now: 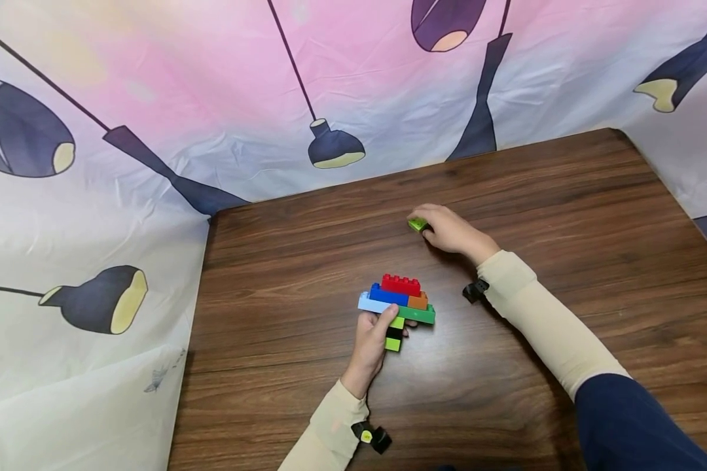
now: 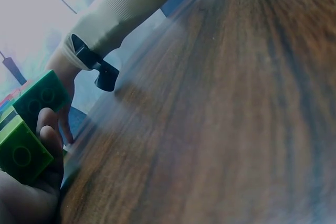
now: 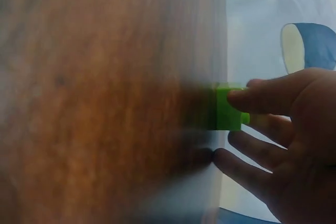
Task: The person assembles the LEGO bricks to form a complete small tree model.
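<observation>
My left hand (image 1: pixel 367 347) grips a built-up stack of toy bricks by its narrow stem, thumb across the front. At the top sits a red brick (image 1: pixel 400 285), over a blue brick (image 1: pixel 389 296) and an orange brick (image 1: pixel 417 301). Below them, a light blue brick (image 1: pixel 372 304) and a green brick (image 1: pixel 418 315) form the widest row. The stem is lime green and black. Farther off, my right hand (image 1: pixel 450 229) pinches a small lime green brick (image 3: pixel 228 108) between thumb and fingers at the tabletop. Part of that brick is hidden by the fingers.
A dark wood-grain table (image 1: pixel 283 275) lies under both hands. Behind it and along its left side hangs a cloth (image 1: pixel 212 78) printed with lamps. A small black wrist device (image 1: pixel 476 290) is strapped on the right sleeve, another (image 1: pixel 380 439) on the left.
</observation>
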Action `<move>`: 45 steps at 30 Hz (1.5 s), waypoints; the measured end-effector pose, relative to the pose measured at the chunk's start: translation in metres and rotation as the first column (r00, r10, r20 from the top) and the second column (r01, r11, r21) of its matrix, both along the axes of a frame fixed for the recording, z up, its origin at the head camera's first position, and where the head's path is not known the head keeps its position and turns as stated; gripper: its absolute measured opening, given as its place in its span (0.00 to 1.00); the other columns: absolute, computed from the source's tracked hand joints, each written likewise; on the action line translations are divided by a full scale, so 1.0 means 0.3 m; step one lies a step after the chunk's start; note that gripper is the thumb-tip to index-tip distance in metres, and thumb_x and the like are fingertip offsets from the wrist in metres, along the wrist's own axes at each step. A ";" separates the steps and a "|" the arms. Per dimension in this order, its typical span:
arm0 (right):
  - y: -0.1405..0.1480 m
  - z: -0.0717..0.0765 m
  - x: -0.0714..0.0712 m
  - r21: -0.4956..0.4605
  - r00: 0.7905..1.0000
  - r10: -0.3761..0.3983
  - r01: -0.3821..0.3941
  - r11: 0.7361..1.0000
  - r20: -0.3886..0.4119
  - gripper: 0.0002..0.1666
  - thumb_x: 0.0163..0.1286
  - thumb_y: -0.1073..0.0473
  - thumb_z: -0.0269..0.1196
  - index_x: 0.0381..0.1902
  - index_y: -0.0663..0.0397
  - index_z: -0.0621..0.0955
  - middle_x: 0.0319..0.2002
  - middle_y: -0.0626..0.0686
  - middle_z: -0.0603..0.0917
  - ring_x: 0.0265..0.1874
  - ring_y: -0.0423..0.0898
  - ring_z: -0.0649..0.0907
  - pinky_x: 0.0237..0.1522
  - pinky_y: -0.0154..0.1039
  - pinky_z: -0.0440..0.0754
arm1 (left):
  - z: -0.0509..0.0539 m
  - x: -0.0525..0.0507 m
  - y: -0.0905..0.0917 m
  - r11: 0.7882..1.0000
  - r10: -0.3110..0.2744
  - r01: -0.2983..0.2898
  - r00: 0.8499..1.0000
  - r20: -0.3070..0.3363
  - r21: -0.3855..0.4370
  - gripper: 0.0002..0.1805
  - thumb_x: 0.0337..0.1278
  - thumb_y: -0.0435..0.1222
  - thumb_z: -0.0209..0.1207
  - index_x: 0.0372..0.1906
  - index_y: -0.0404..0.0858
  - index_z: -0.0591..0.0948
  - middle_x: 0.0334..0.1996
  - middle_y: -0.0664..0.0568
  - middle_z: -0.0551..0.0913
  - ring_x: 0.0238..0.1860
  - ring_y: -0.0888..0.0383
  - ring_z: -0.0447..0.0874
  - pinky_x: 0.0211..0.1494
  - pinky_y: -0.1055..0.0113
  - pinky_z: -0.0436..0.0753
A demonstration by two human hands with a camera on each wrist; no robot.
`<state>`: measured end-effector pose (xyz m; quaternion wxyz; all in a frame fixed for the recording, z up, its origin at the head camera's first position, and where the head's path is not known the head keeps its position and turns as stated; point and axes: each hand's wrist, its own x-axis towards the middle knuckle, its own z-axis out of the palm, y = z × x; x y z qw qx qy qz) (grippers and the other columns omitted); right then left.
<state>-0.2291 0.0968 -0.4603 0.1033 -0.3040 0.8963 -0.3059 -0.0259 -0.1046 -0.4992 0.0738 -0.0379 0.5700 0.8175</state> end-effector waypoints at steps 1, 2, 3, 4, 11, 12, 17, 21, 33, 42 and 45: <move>0.004 0.000 0.005 -0.008 1.000 0.000 0.000 1.000 -0.001 0.24 0.75 0.73 0.60 0.68 0.64 0.79 0.69 0.67 0.76 0.68 0.65 0.75 0.69 0.61 0.75 | 0.001 0.000 0.000 1.000 -0.002 0.002 1.000 0.000 0.000 0.16 0.75 0.36 0.58 0.55 0.25 0.77 0.33 0.40 0.90 0.28 0.59 0.87 0.33 0.68 0.87; 0.008 0.001 0.012 -0.015 1.000 -0.001 0.001 1.000 0.001 0.23 0.75 0.73 0.61 0.66 0.64 0.80 0.67 0.67 0.78 0.66 0.64 0.77 0.67 0.60 0.77 | 0.002 0.000 0.000 1.000 -0.003 0.003 1.000 0.000 -0.001 0.17 0.75 0.36 0.57 0.55 0.25 0.77 0.33 0.39 0.90 0.28 0.59 0.87 0.33 0.68 0.87; 0.011 0.002 0.020 -0.020 1.000 -0.003 0.003 1.000 0.005 0.22 0.75 0.72 0.62 0.65 0.64 0.80 0.65 0.66 0.79 0.64 0.63 0.78 0.65 0.59 0.78 | 0.003 -0.001 0.000 1.000 -0.004 0.004 1.000 0.000 0.000 0.16 0.76 0.35 0.57 0.55 0.25 0.76 0.33 0.38 0.90 0.28 0.59 0.87 0.33 0.68 0.87; 0.014 0.004 0.029 -0.025 1.000 -0.004 0.004 1.000 0.012 0.21 0.75 0.72 0.63 0.64 0.63 0.81 0.64 0.65 0.80 0.63 0.62 0.79 0.63 0.59 0.79 | 0.004 -0.001 0.000 1.000 -0.004 0.004 1.000 -0.002 0.000 0.17 0.76 0.35 0.57 0.55 0.25 0.76 0.33 0.38 0.90 0.28 0.59 0.87 0.33 0.68 0.87; 0.028 0.005 0.111 -0.033 0.999 -0.003 0.005 0.999 0.034 0.18 0.71 0.68 0.70 0.58 0.62 0.84 0.56 0.63 0.85 0.54 0.59 0.83 0.57 0.57 0.82 | 0.003 -0.005 -0.002 1.000 -0.015 0.015 1.000 0.000 -0.001 0.17 0.76 0.36 0.57 0.56 0.25 0.76 0.32 0.43 0.90 0.28 0.59 0.87 0.33 0.68 0.87; 0.030 0.003 0.123 -0.033 0.999 -0.003 0.004 0.999 0.032 0.17 0.70 0.68 0.71 0.56 0.62 0.84 0.55 0.62 0.85 0.52 0.58 0.83 0.56 0.56 0.82 | 0.002 -0.005 -0.002 1.000 -0.018 0.018 1.000 0.002 0.001 0.17 0.76 0.36 0.57 0.55 0.25 0.77 0.32 0.42 0.90 0.28 0.59 0.87 0.33 0.68 0.87; 0.030 0.005 0.173 -0.041 0.998 0.023 -0.021 0.999 0.059 0.14 0.67 0.67 0.74 0.50 0.60 0.85 0.47 0.57 0.86 0.44 0.54 0.82 0.51 0.53 0.82 | 0.001 -0.003 -0.004 1.000 -0.015 0.015 1.000 0.015 0.001 0.15 0.76 0.36 0.57 0.54 0.25 0.77 0.32 0.38 0.89 0.27 0.59 0.87 0.33 0.68 0.87; 0.030 0.023 0.201 -0.009 0.994 0.059 -0.058 0.998 0.087 0.13 0.66 0.67 0.75 0.47 0.58 0.86 0.45 0.54 0.87 0.41 0.51 0.81 0.48 0.51 0.82 | 0.005 -0.006 -0.004 1.000 -0.029 0.029 1.000 0.010 0.004 0.17 0.77 0.35 0.57 0.57 0.24 0.76 0.31 0.44 0.90 0.30 0.59 0.88 0.33 0.69 0.87; 0.056 0.048 0.213 -0.082 0.966 0.199 -0.188 0.979 0.165 0.12 0.75 0.61 0.68 0.52 0.60 0.87 0.36 0.48 0.88 0.30 0.39 0.81 0.40 0.45 0.84 | 0.005 -0.002 -0.005 0.998 -0.070 0.070 0.998 -0.005 -0.010 0.21 0.78 0.35 0.55 0.63 0.23 0.72 0.32 0.53 0.89 0.31 0.60 0.89 0.34 0.69 0.87; 0.073 0.055 0.202 -0.320 0.932 0.233 -0.138 0.937 0.279 0.19 0.82 0.62 0.59 0.63 0.67 0.82 0.30 0.54 0.81 0.26 0.51 0.79 0.31 0.39 0.80 | 0.006 -0.001 -0.009 0.995 -0.091 0.091 0.996 0.007 -0.034 0.21 0.78 0.34 0.55 0.64 0.24 0.71 0.34 0.52 0.89 0.32 0.59 0.89 0.35 0.69 0.87; 0.067 0.061 0.206 -0.357 0.919 0.248 -0.131 0.925 0.306 0.20 0.84 0.61 0.57 0.65 0.67 0.81 0.32 0.54 0.83 0.29 0.55 0.82 0.34 0.43 0.84 | 0.006 -0.002 -0.010 0.994 -0.102 0.102 0.995 0.005 -0.045 0.21 0.78 0.34 0.56 0.65 0.24 0.71 0.35 0.53 0.89 0.32 0.59 0.89 0.35 0.69 0.87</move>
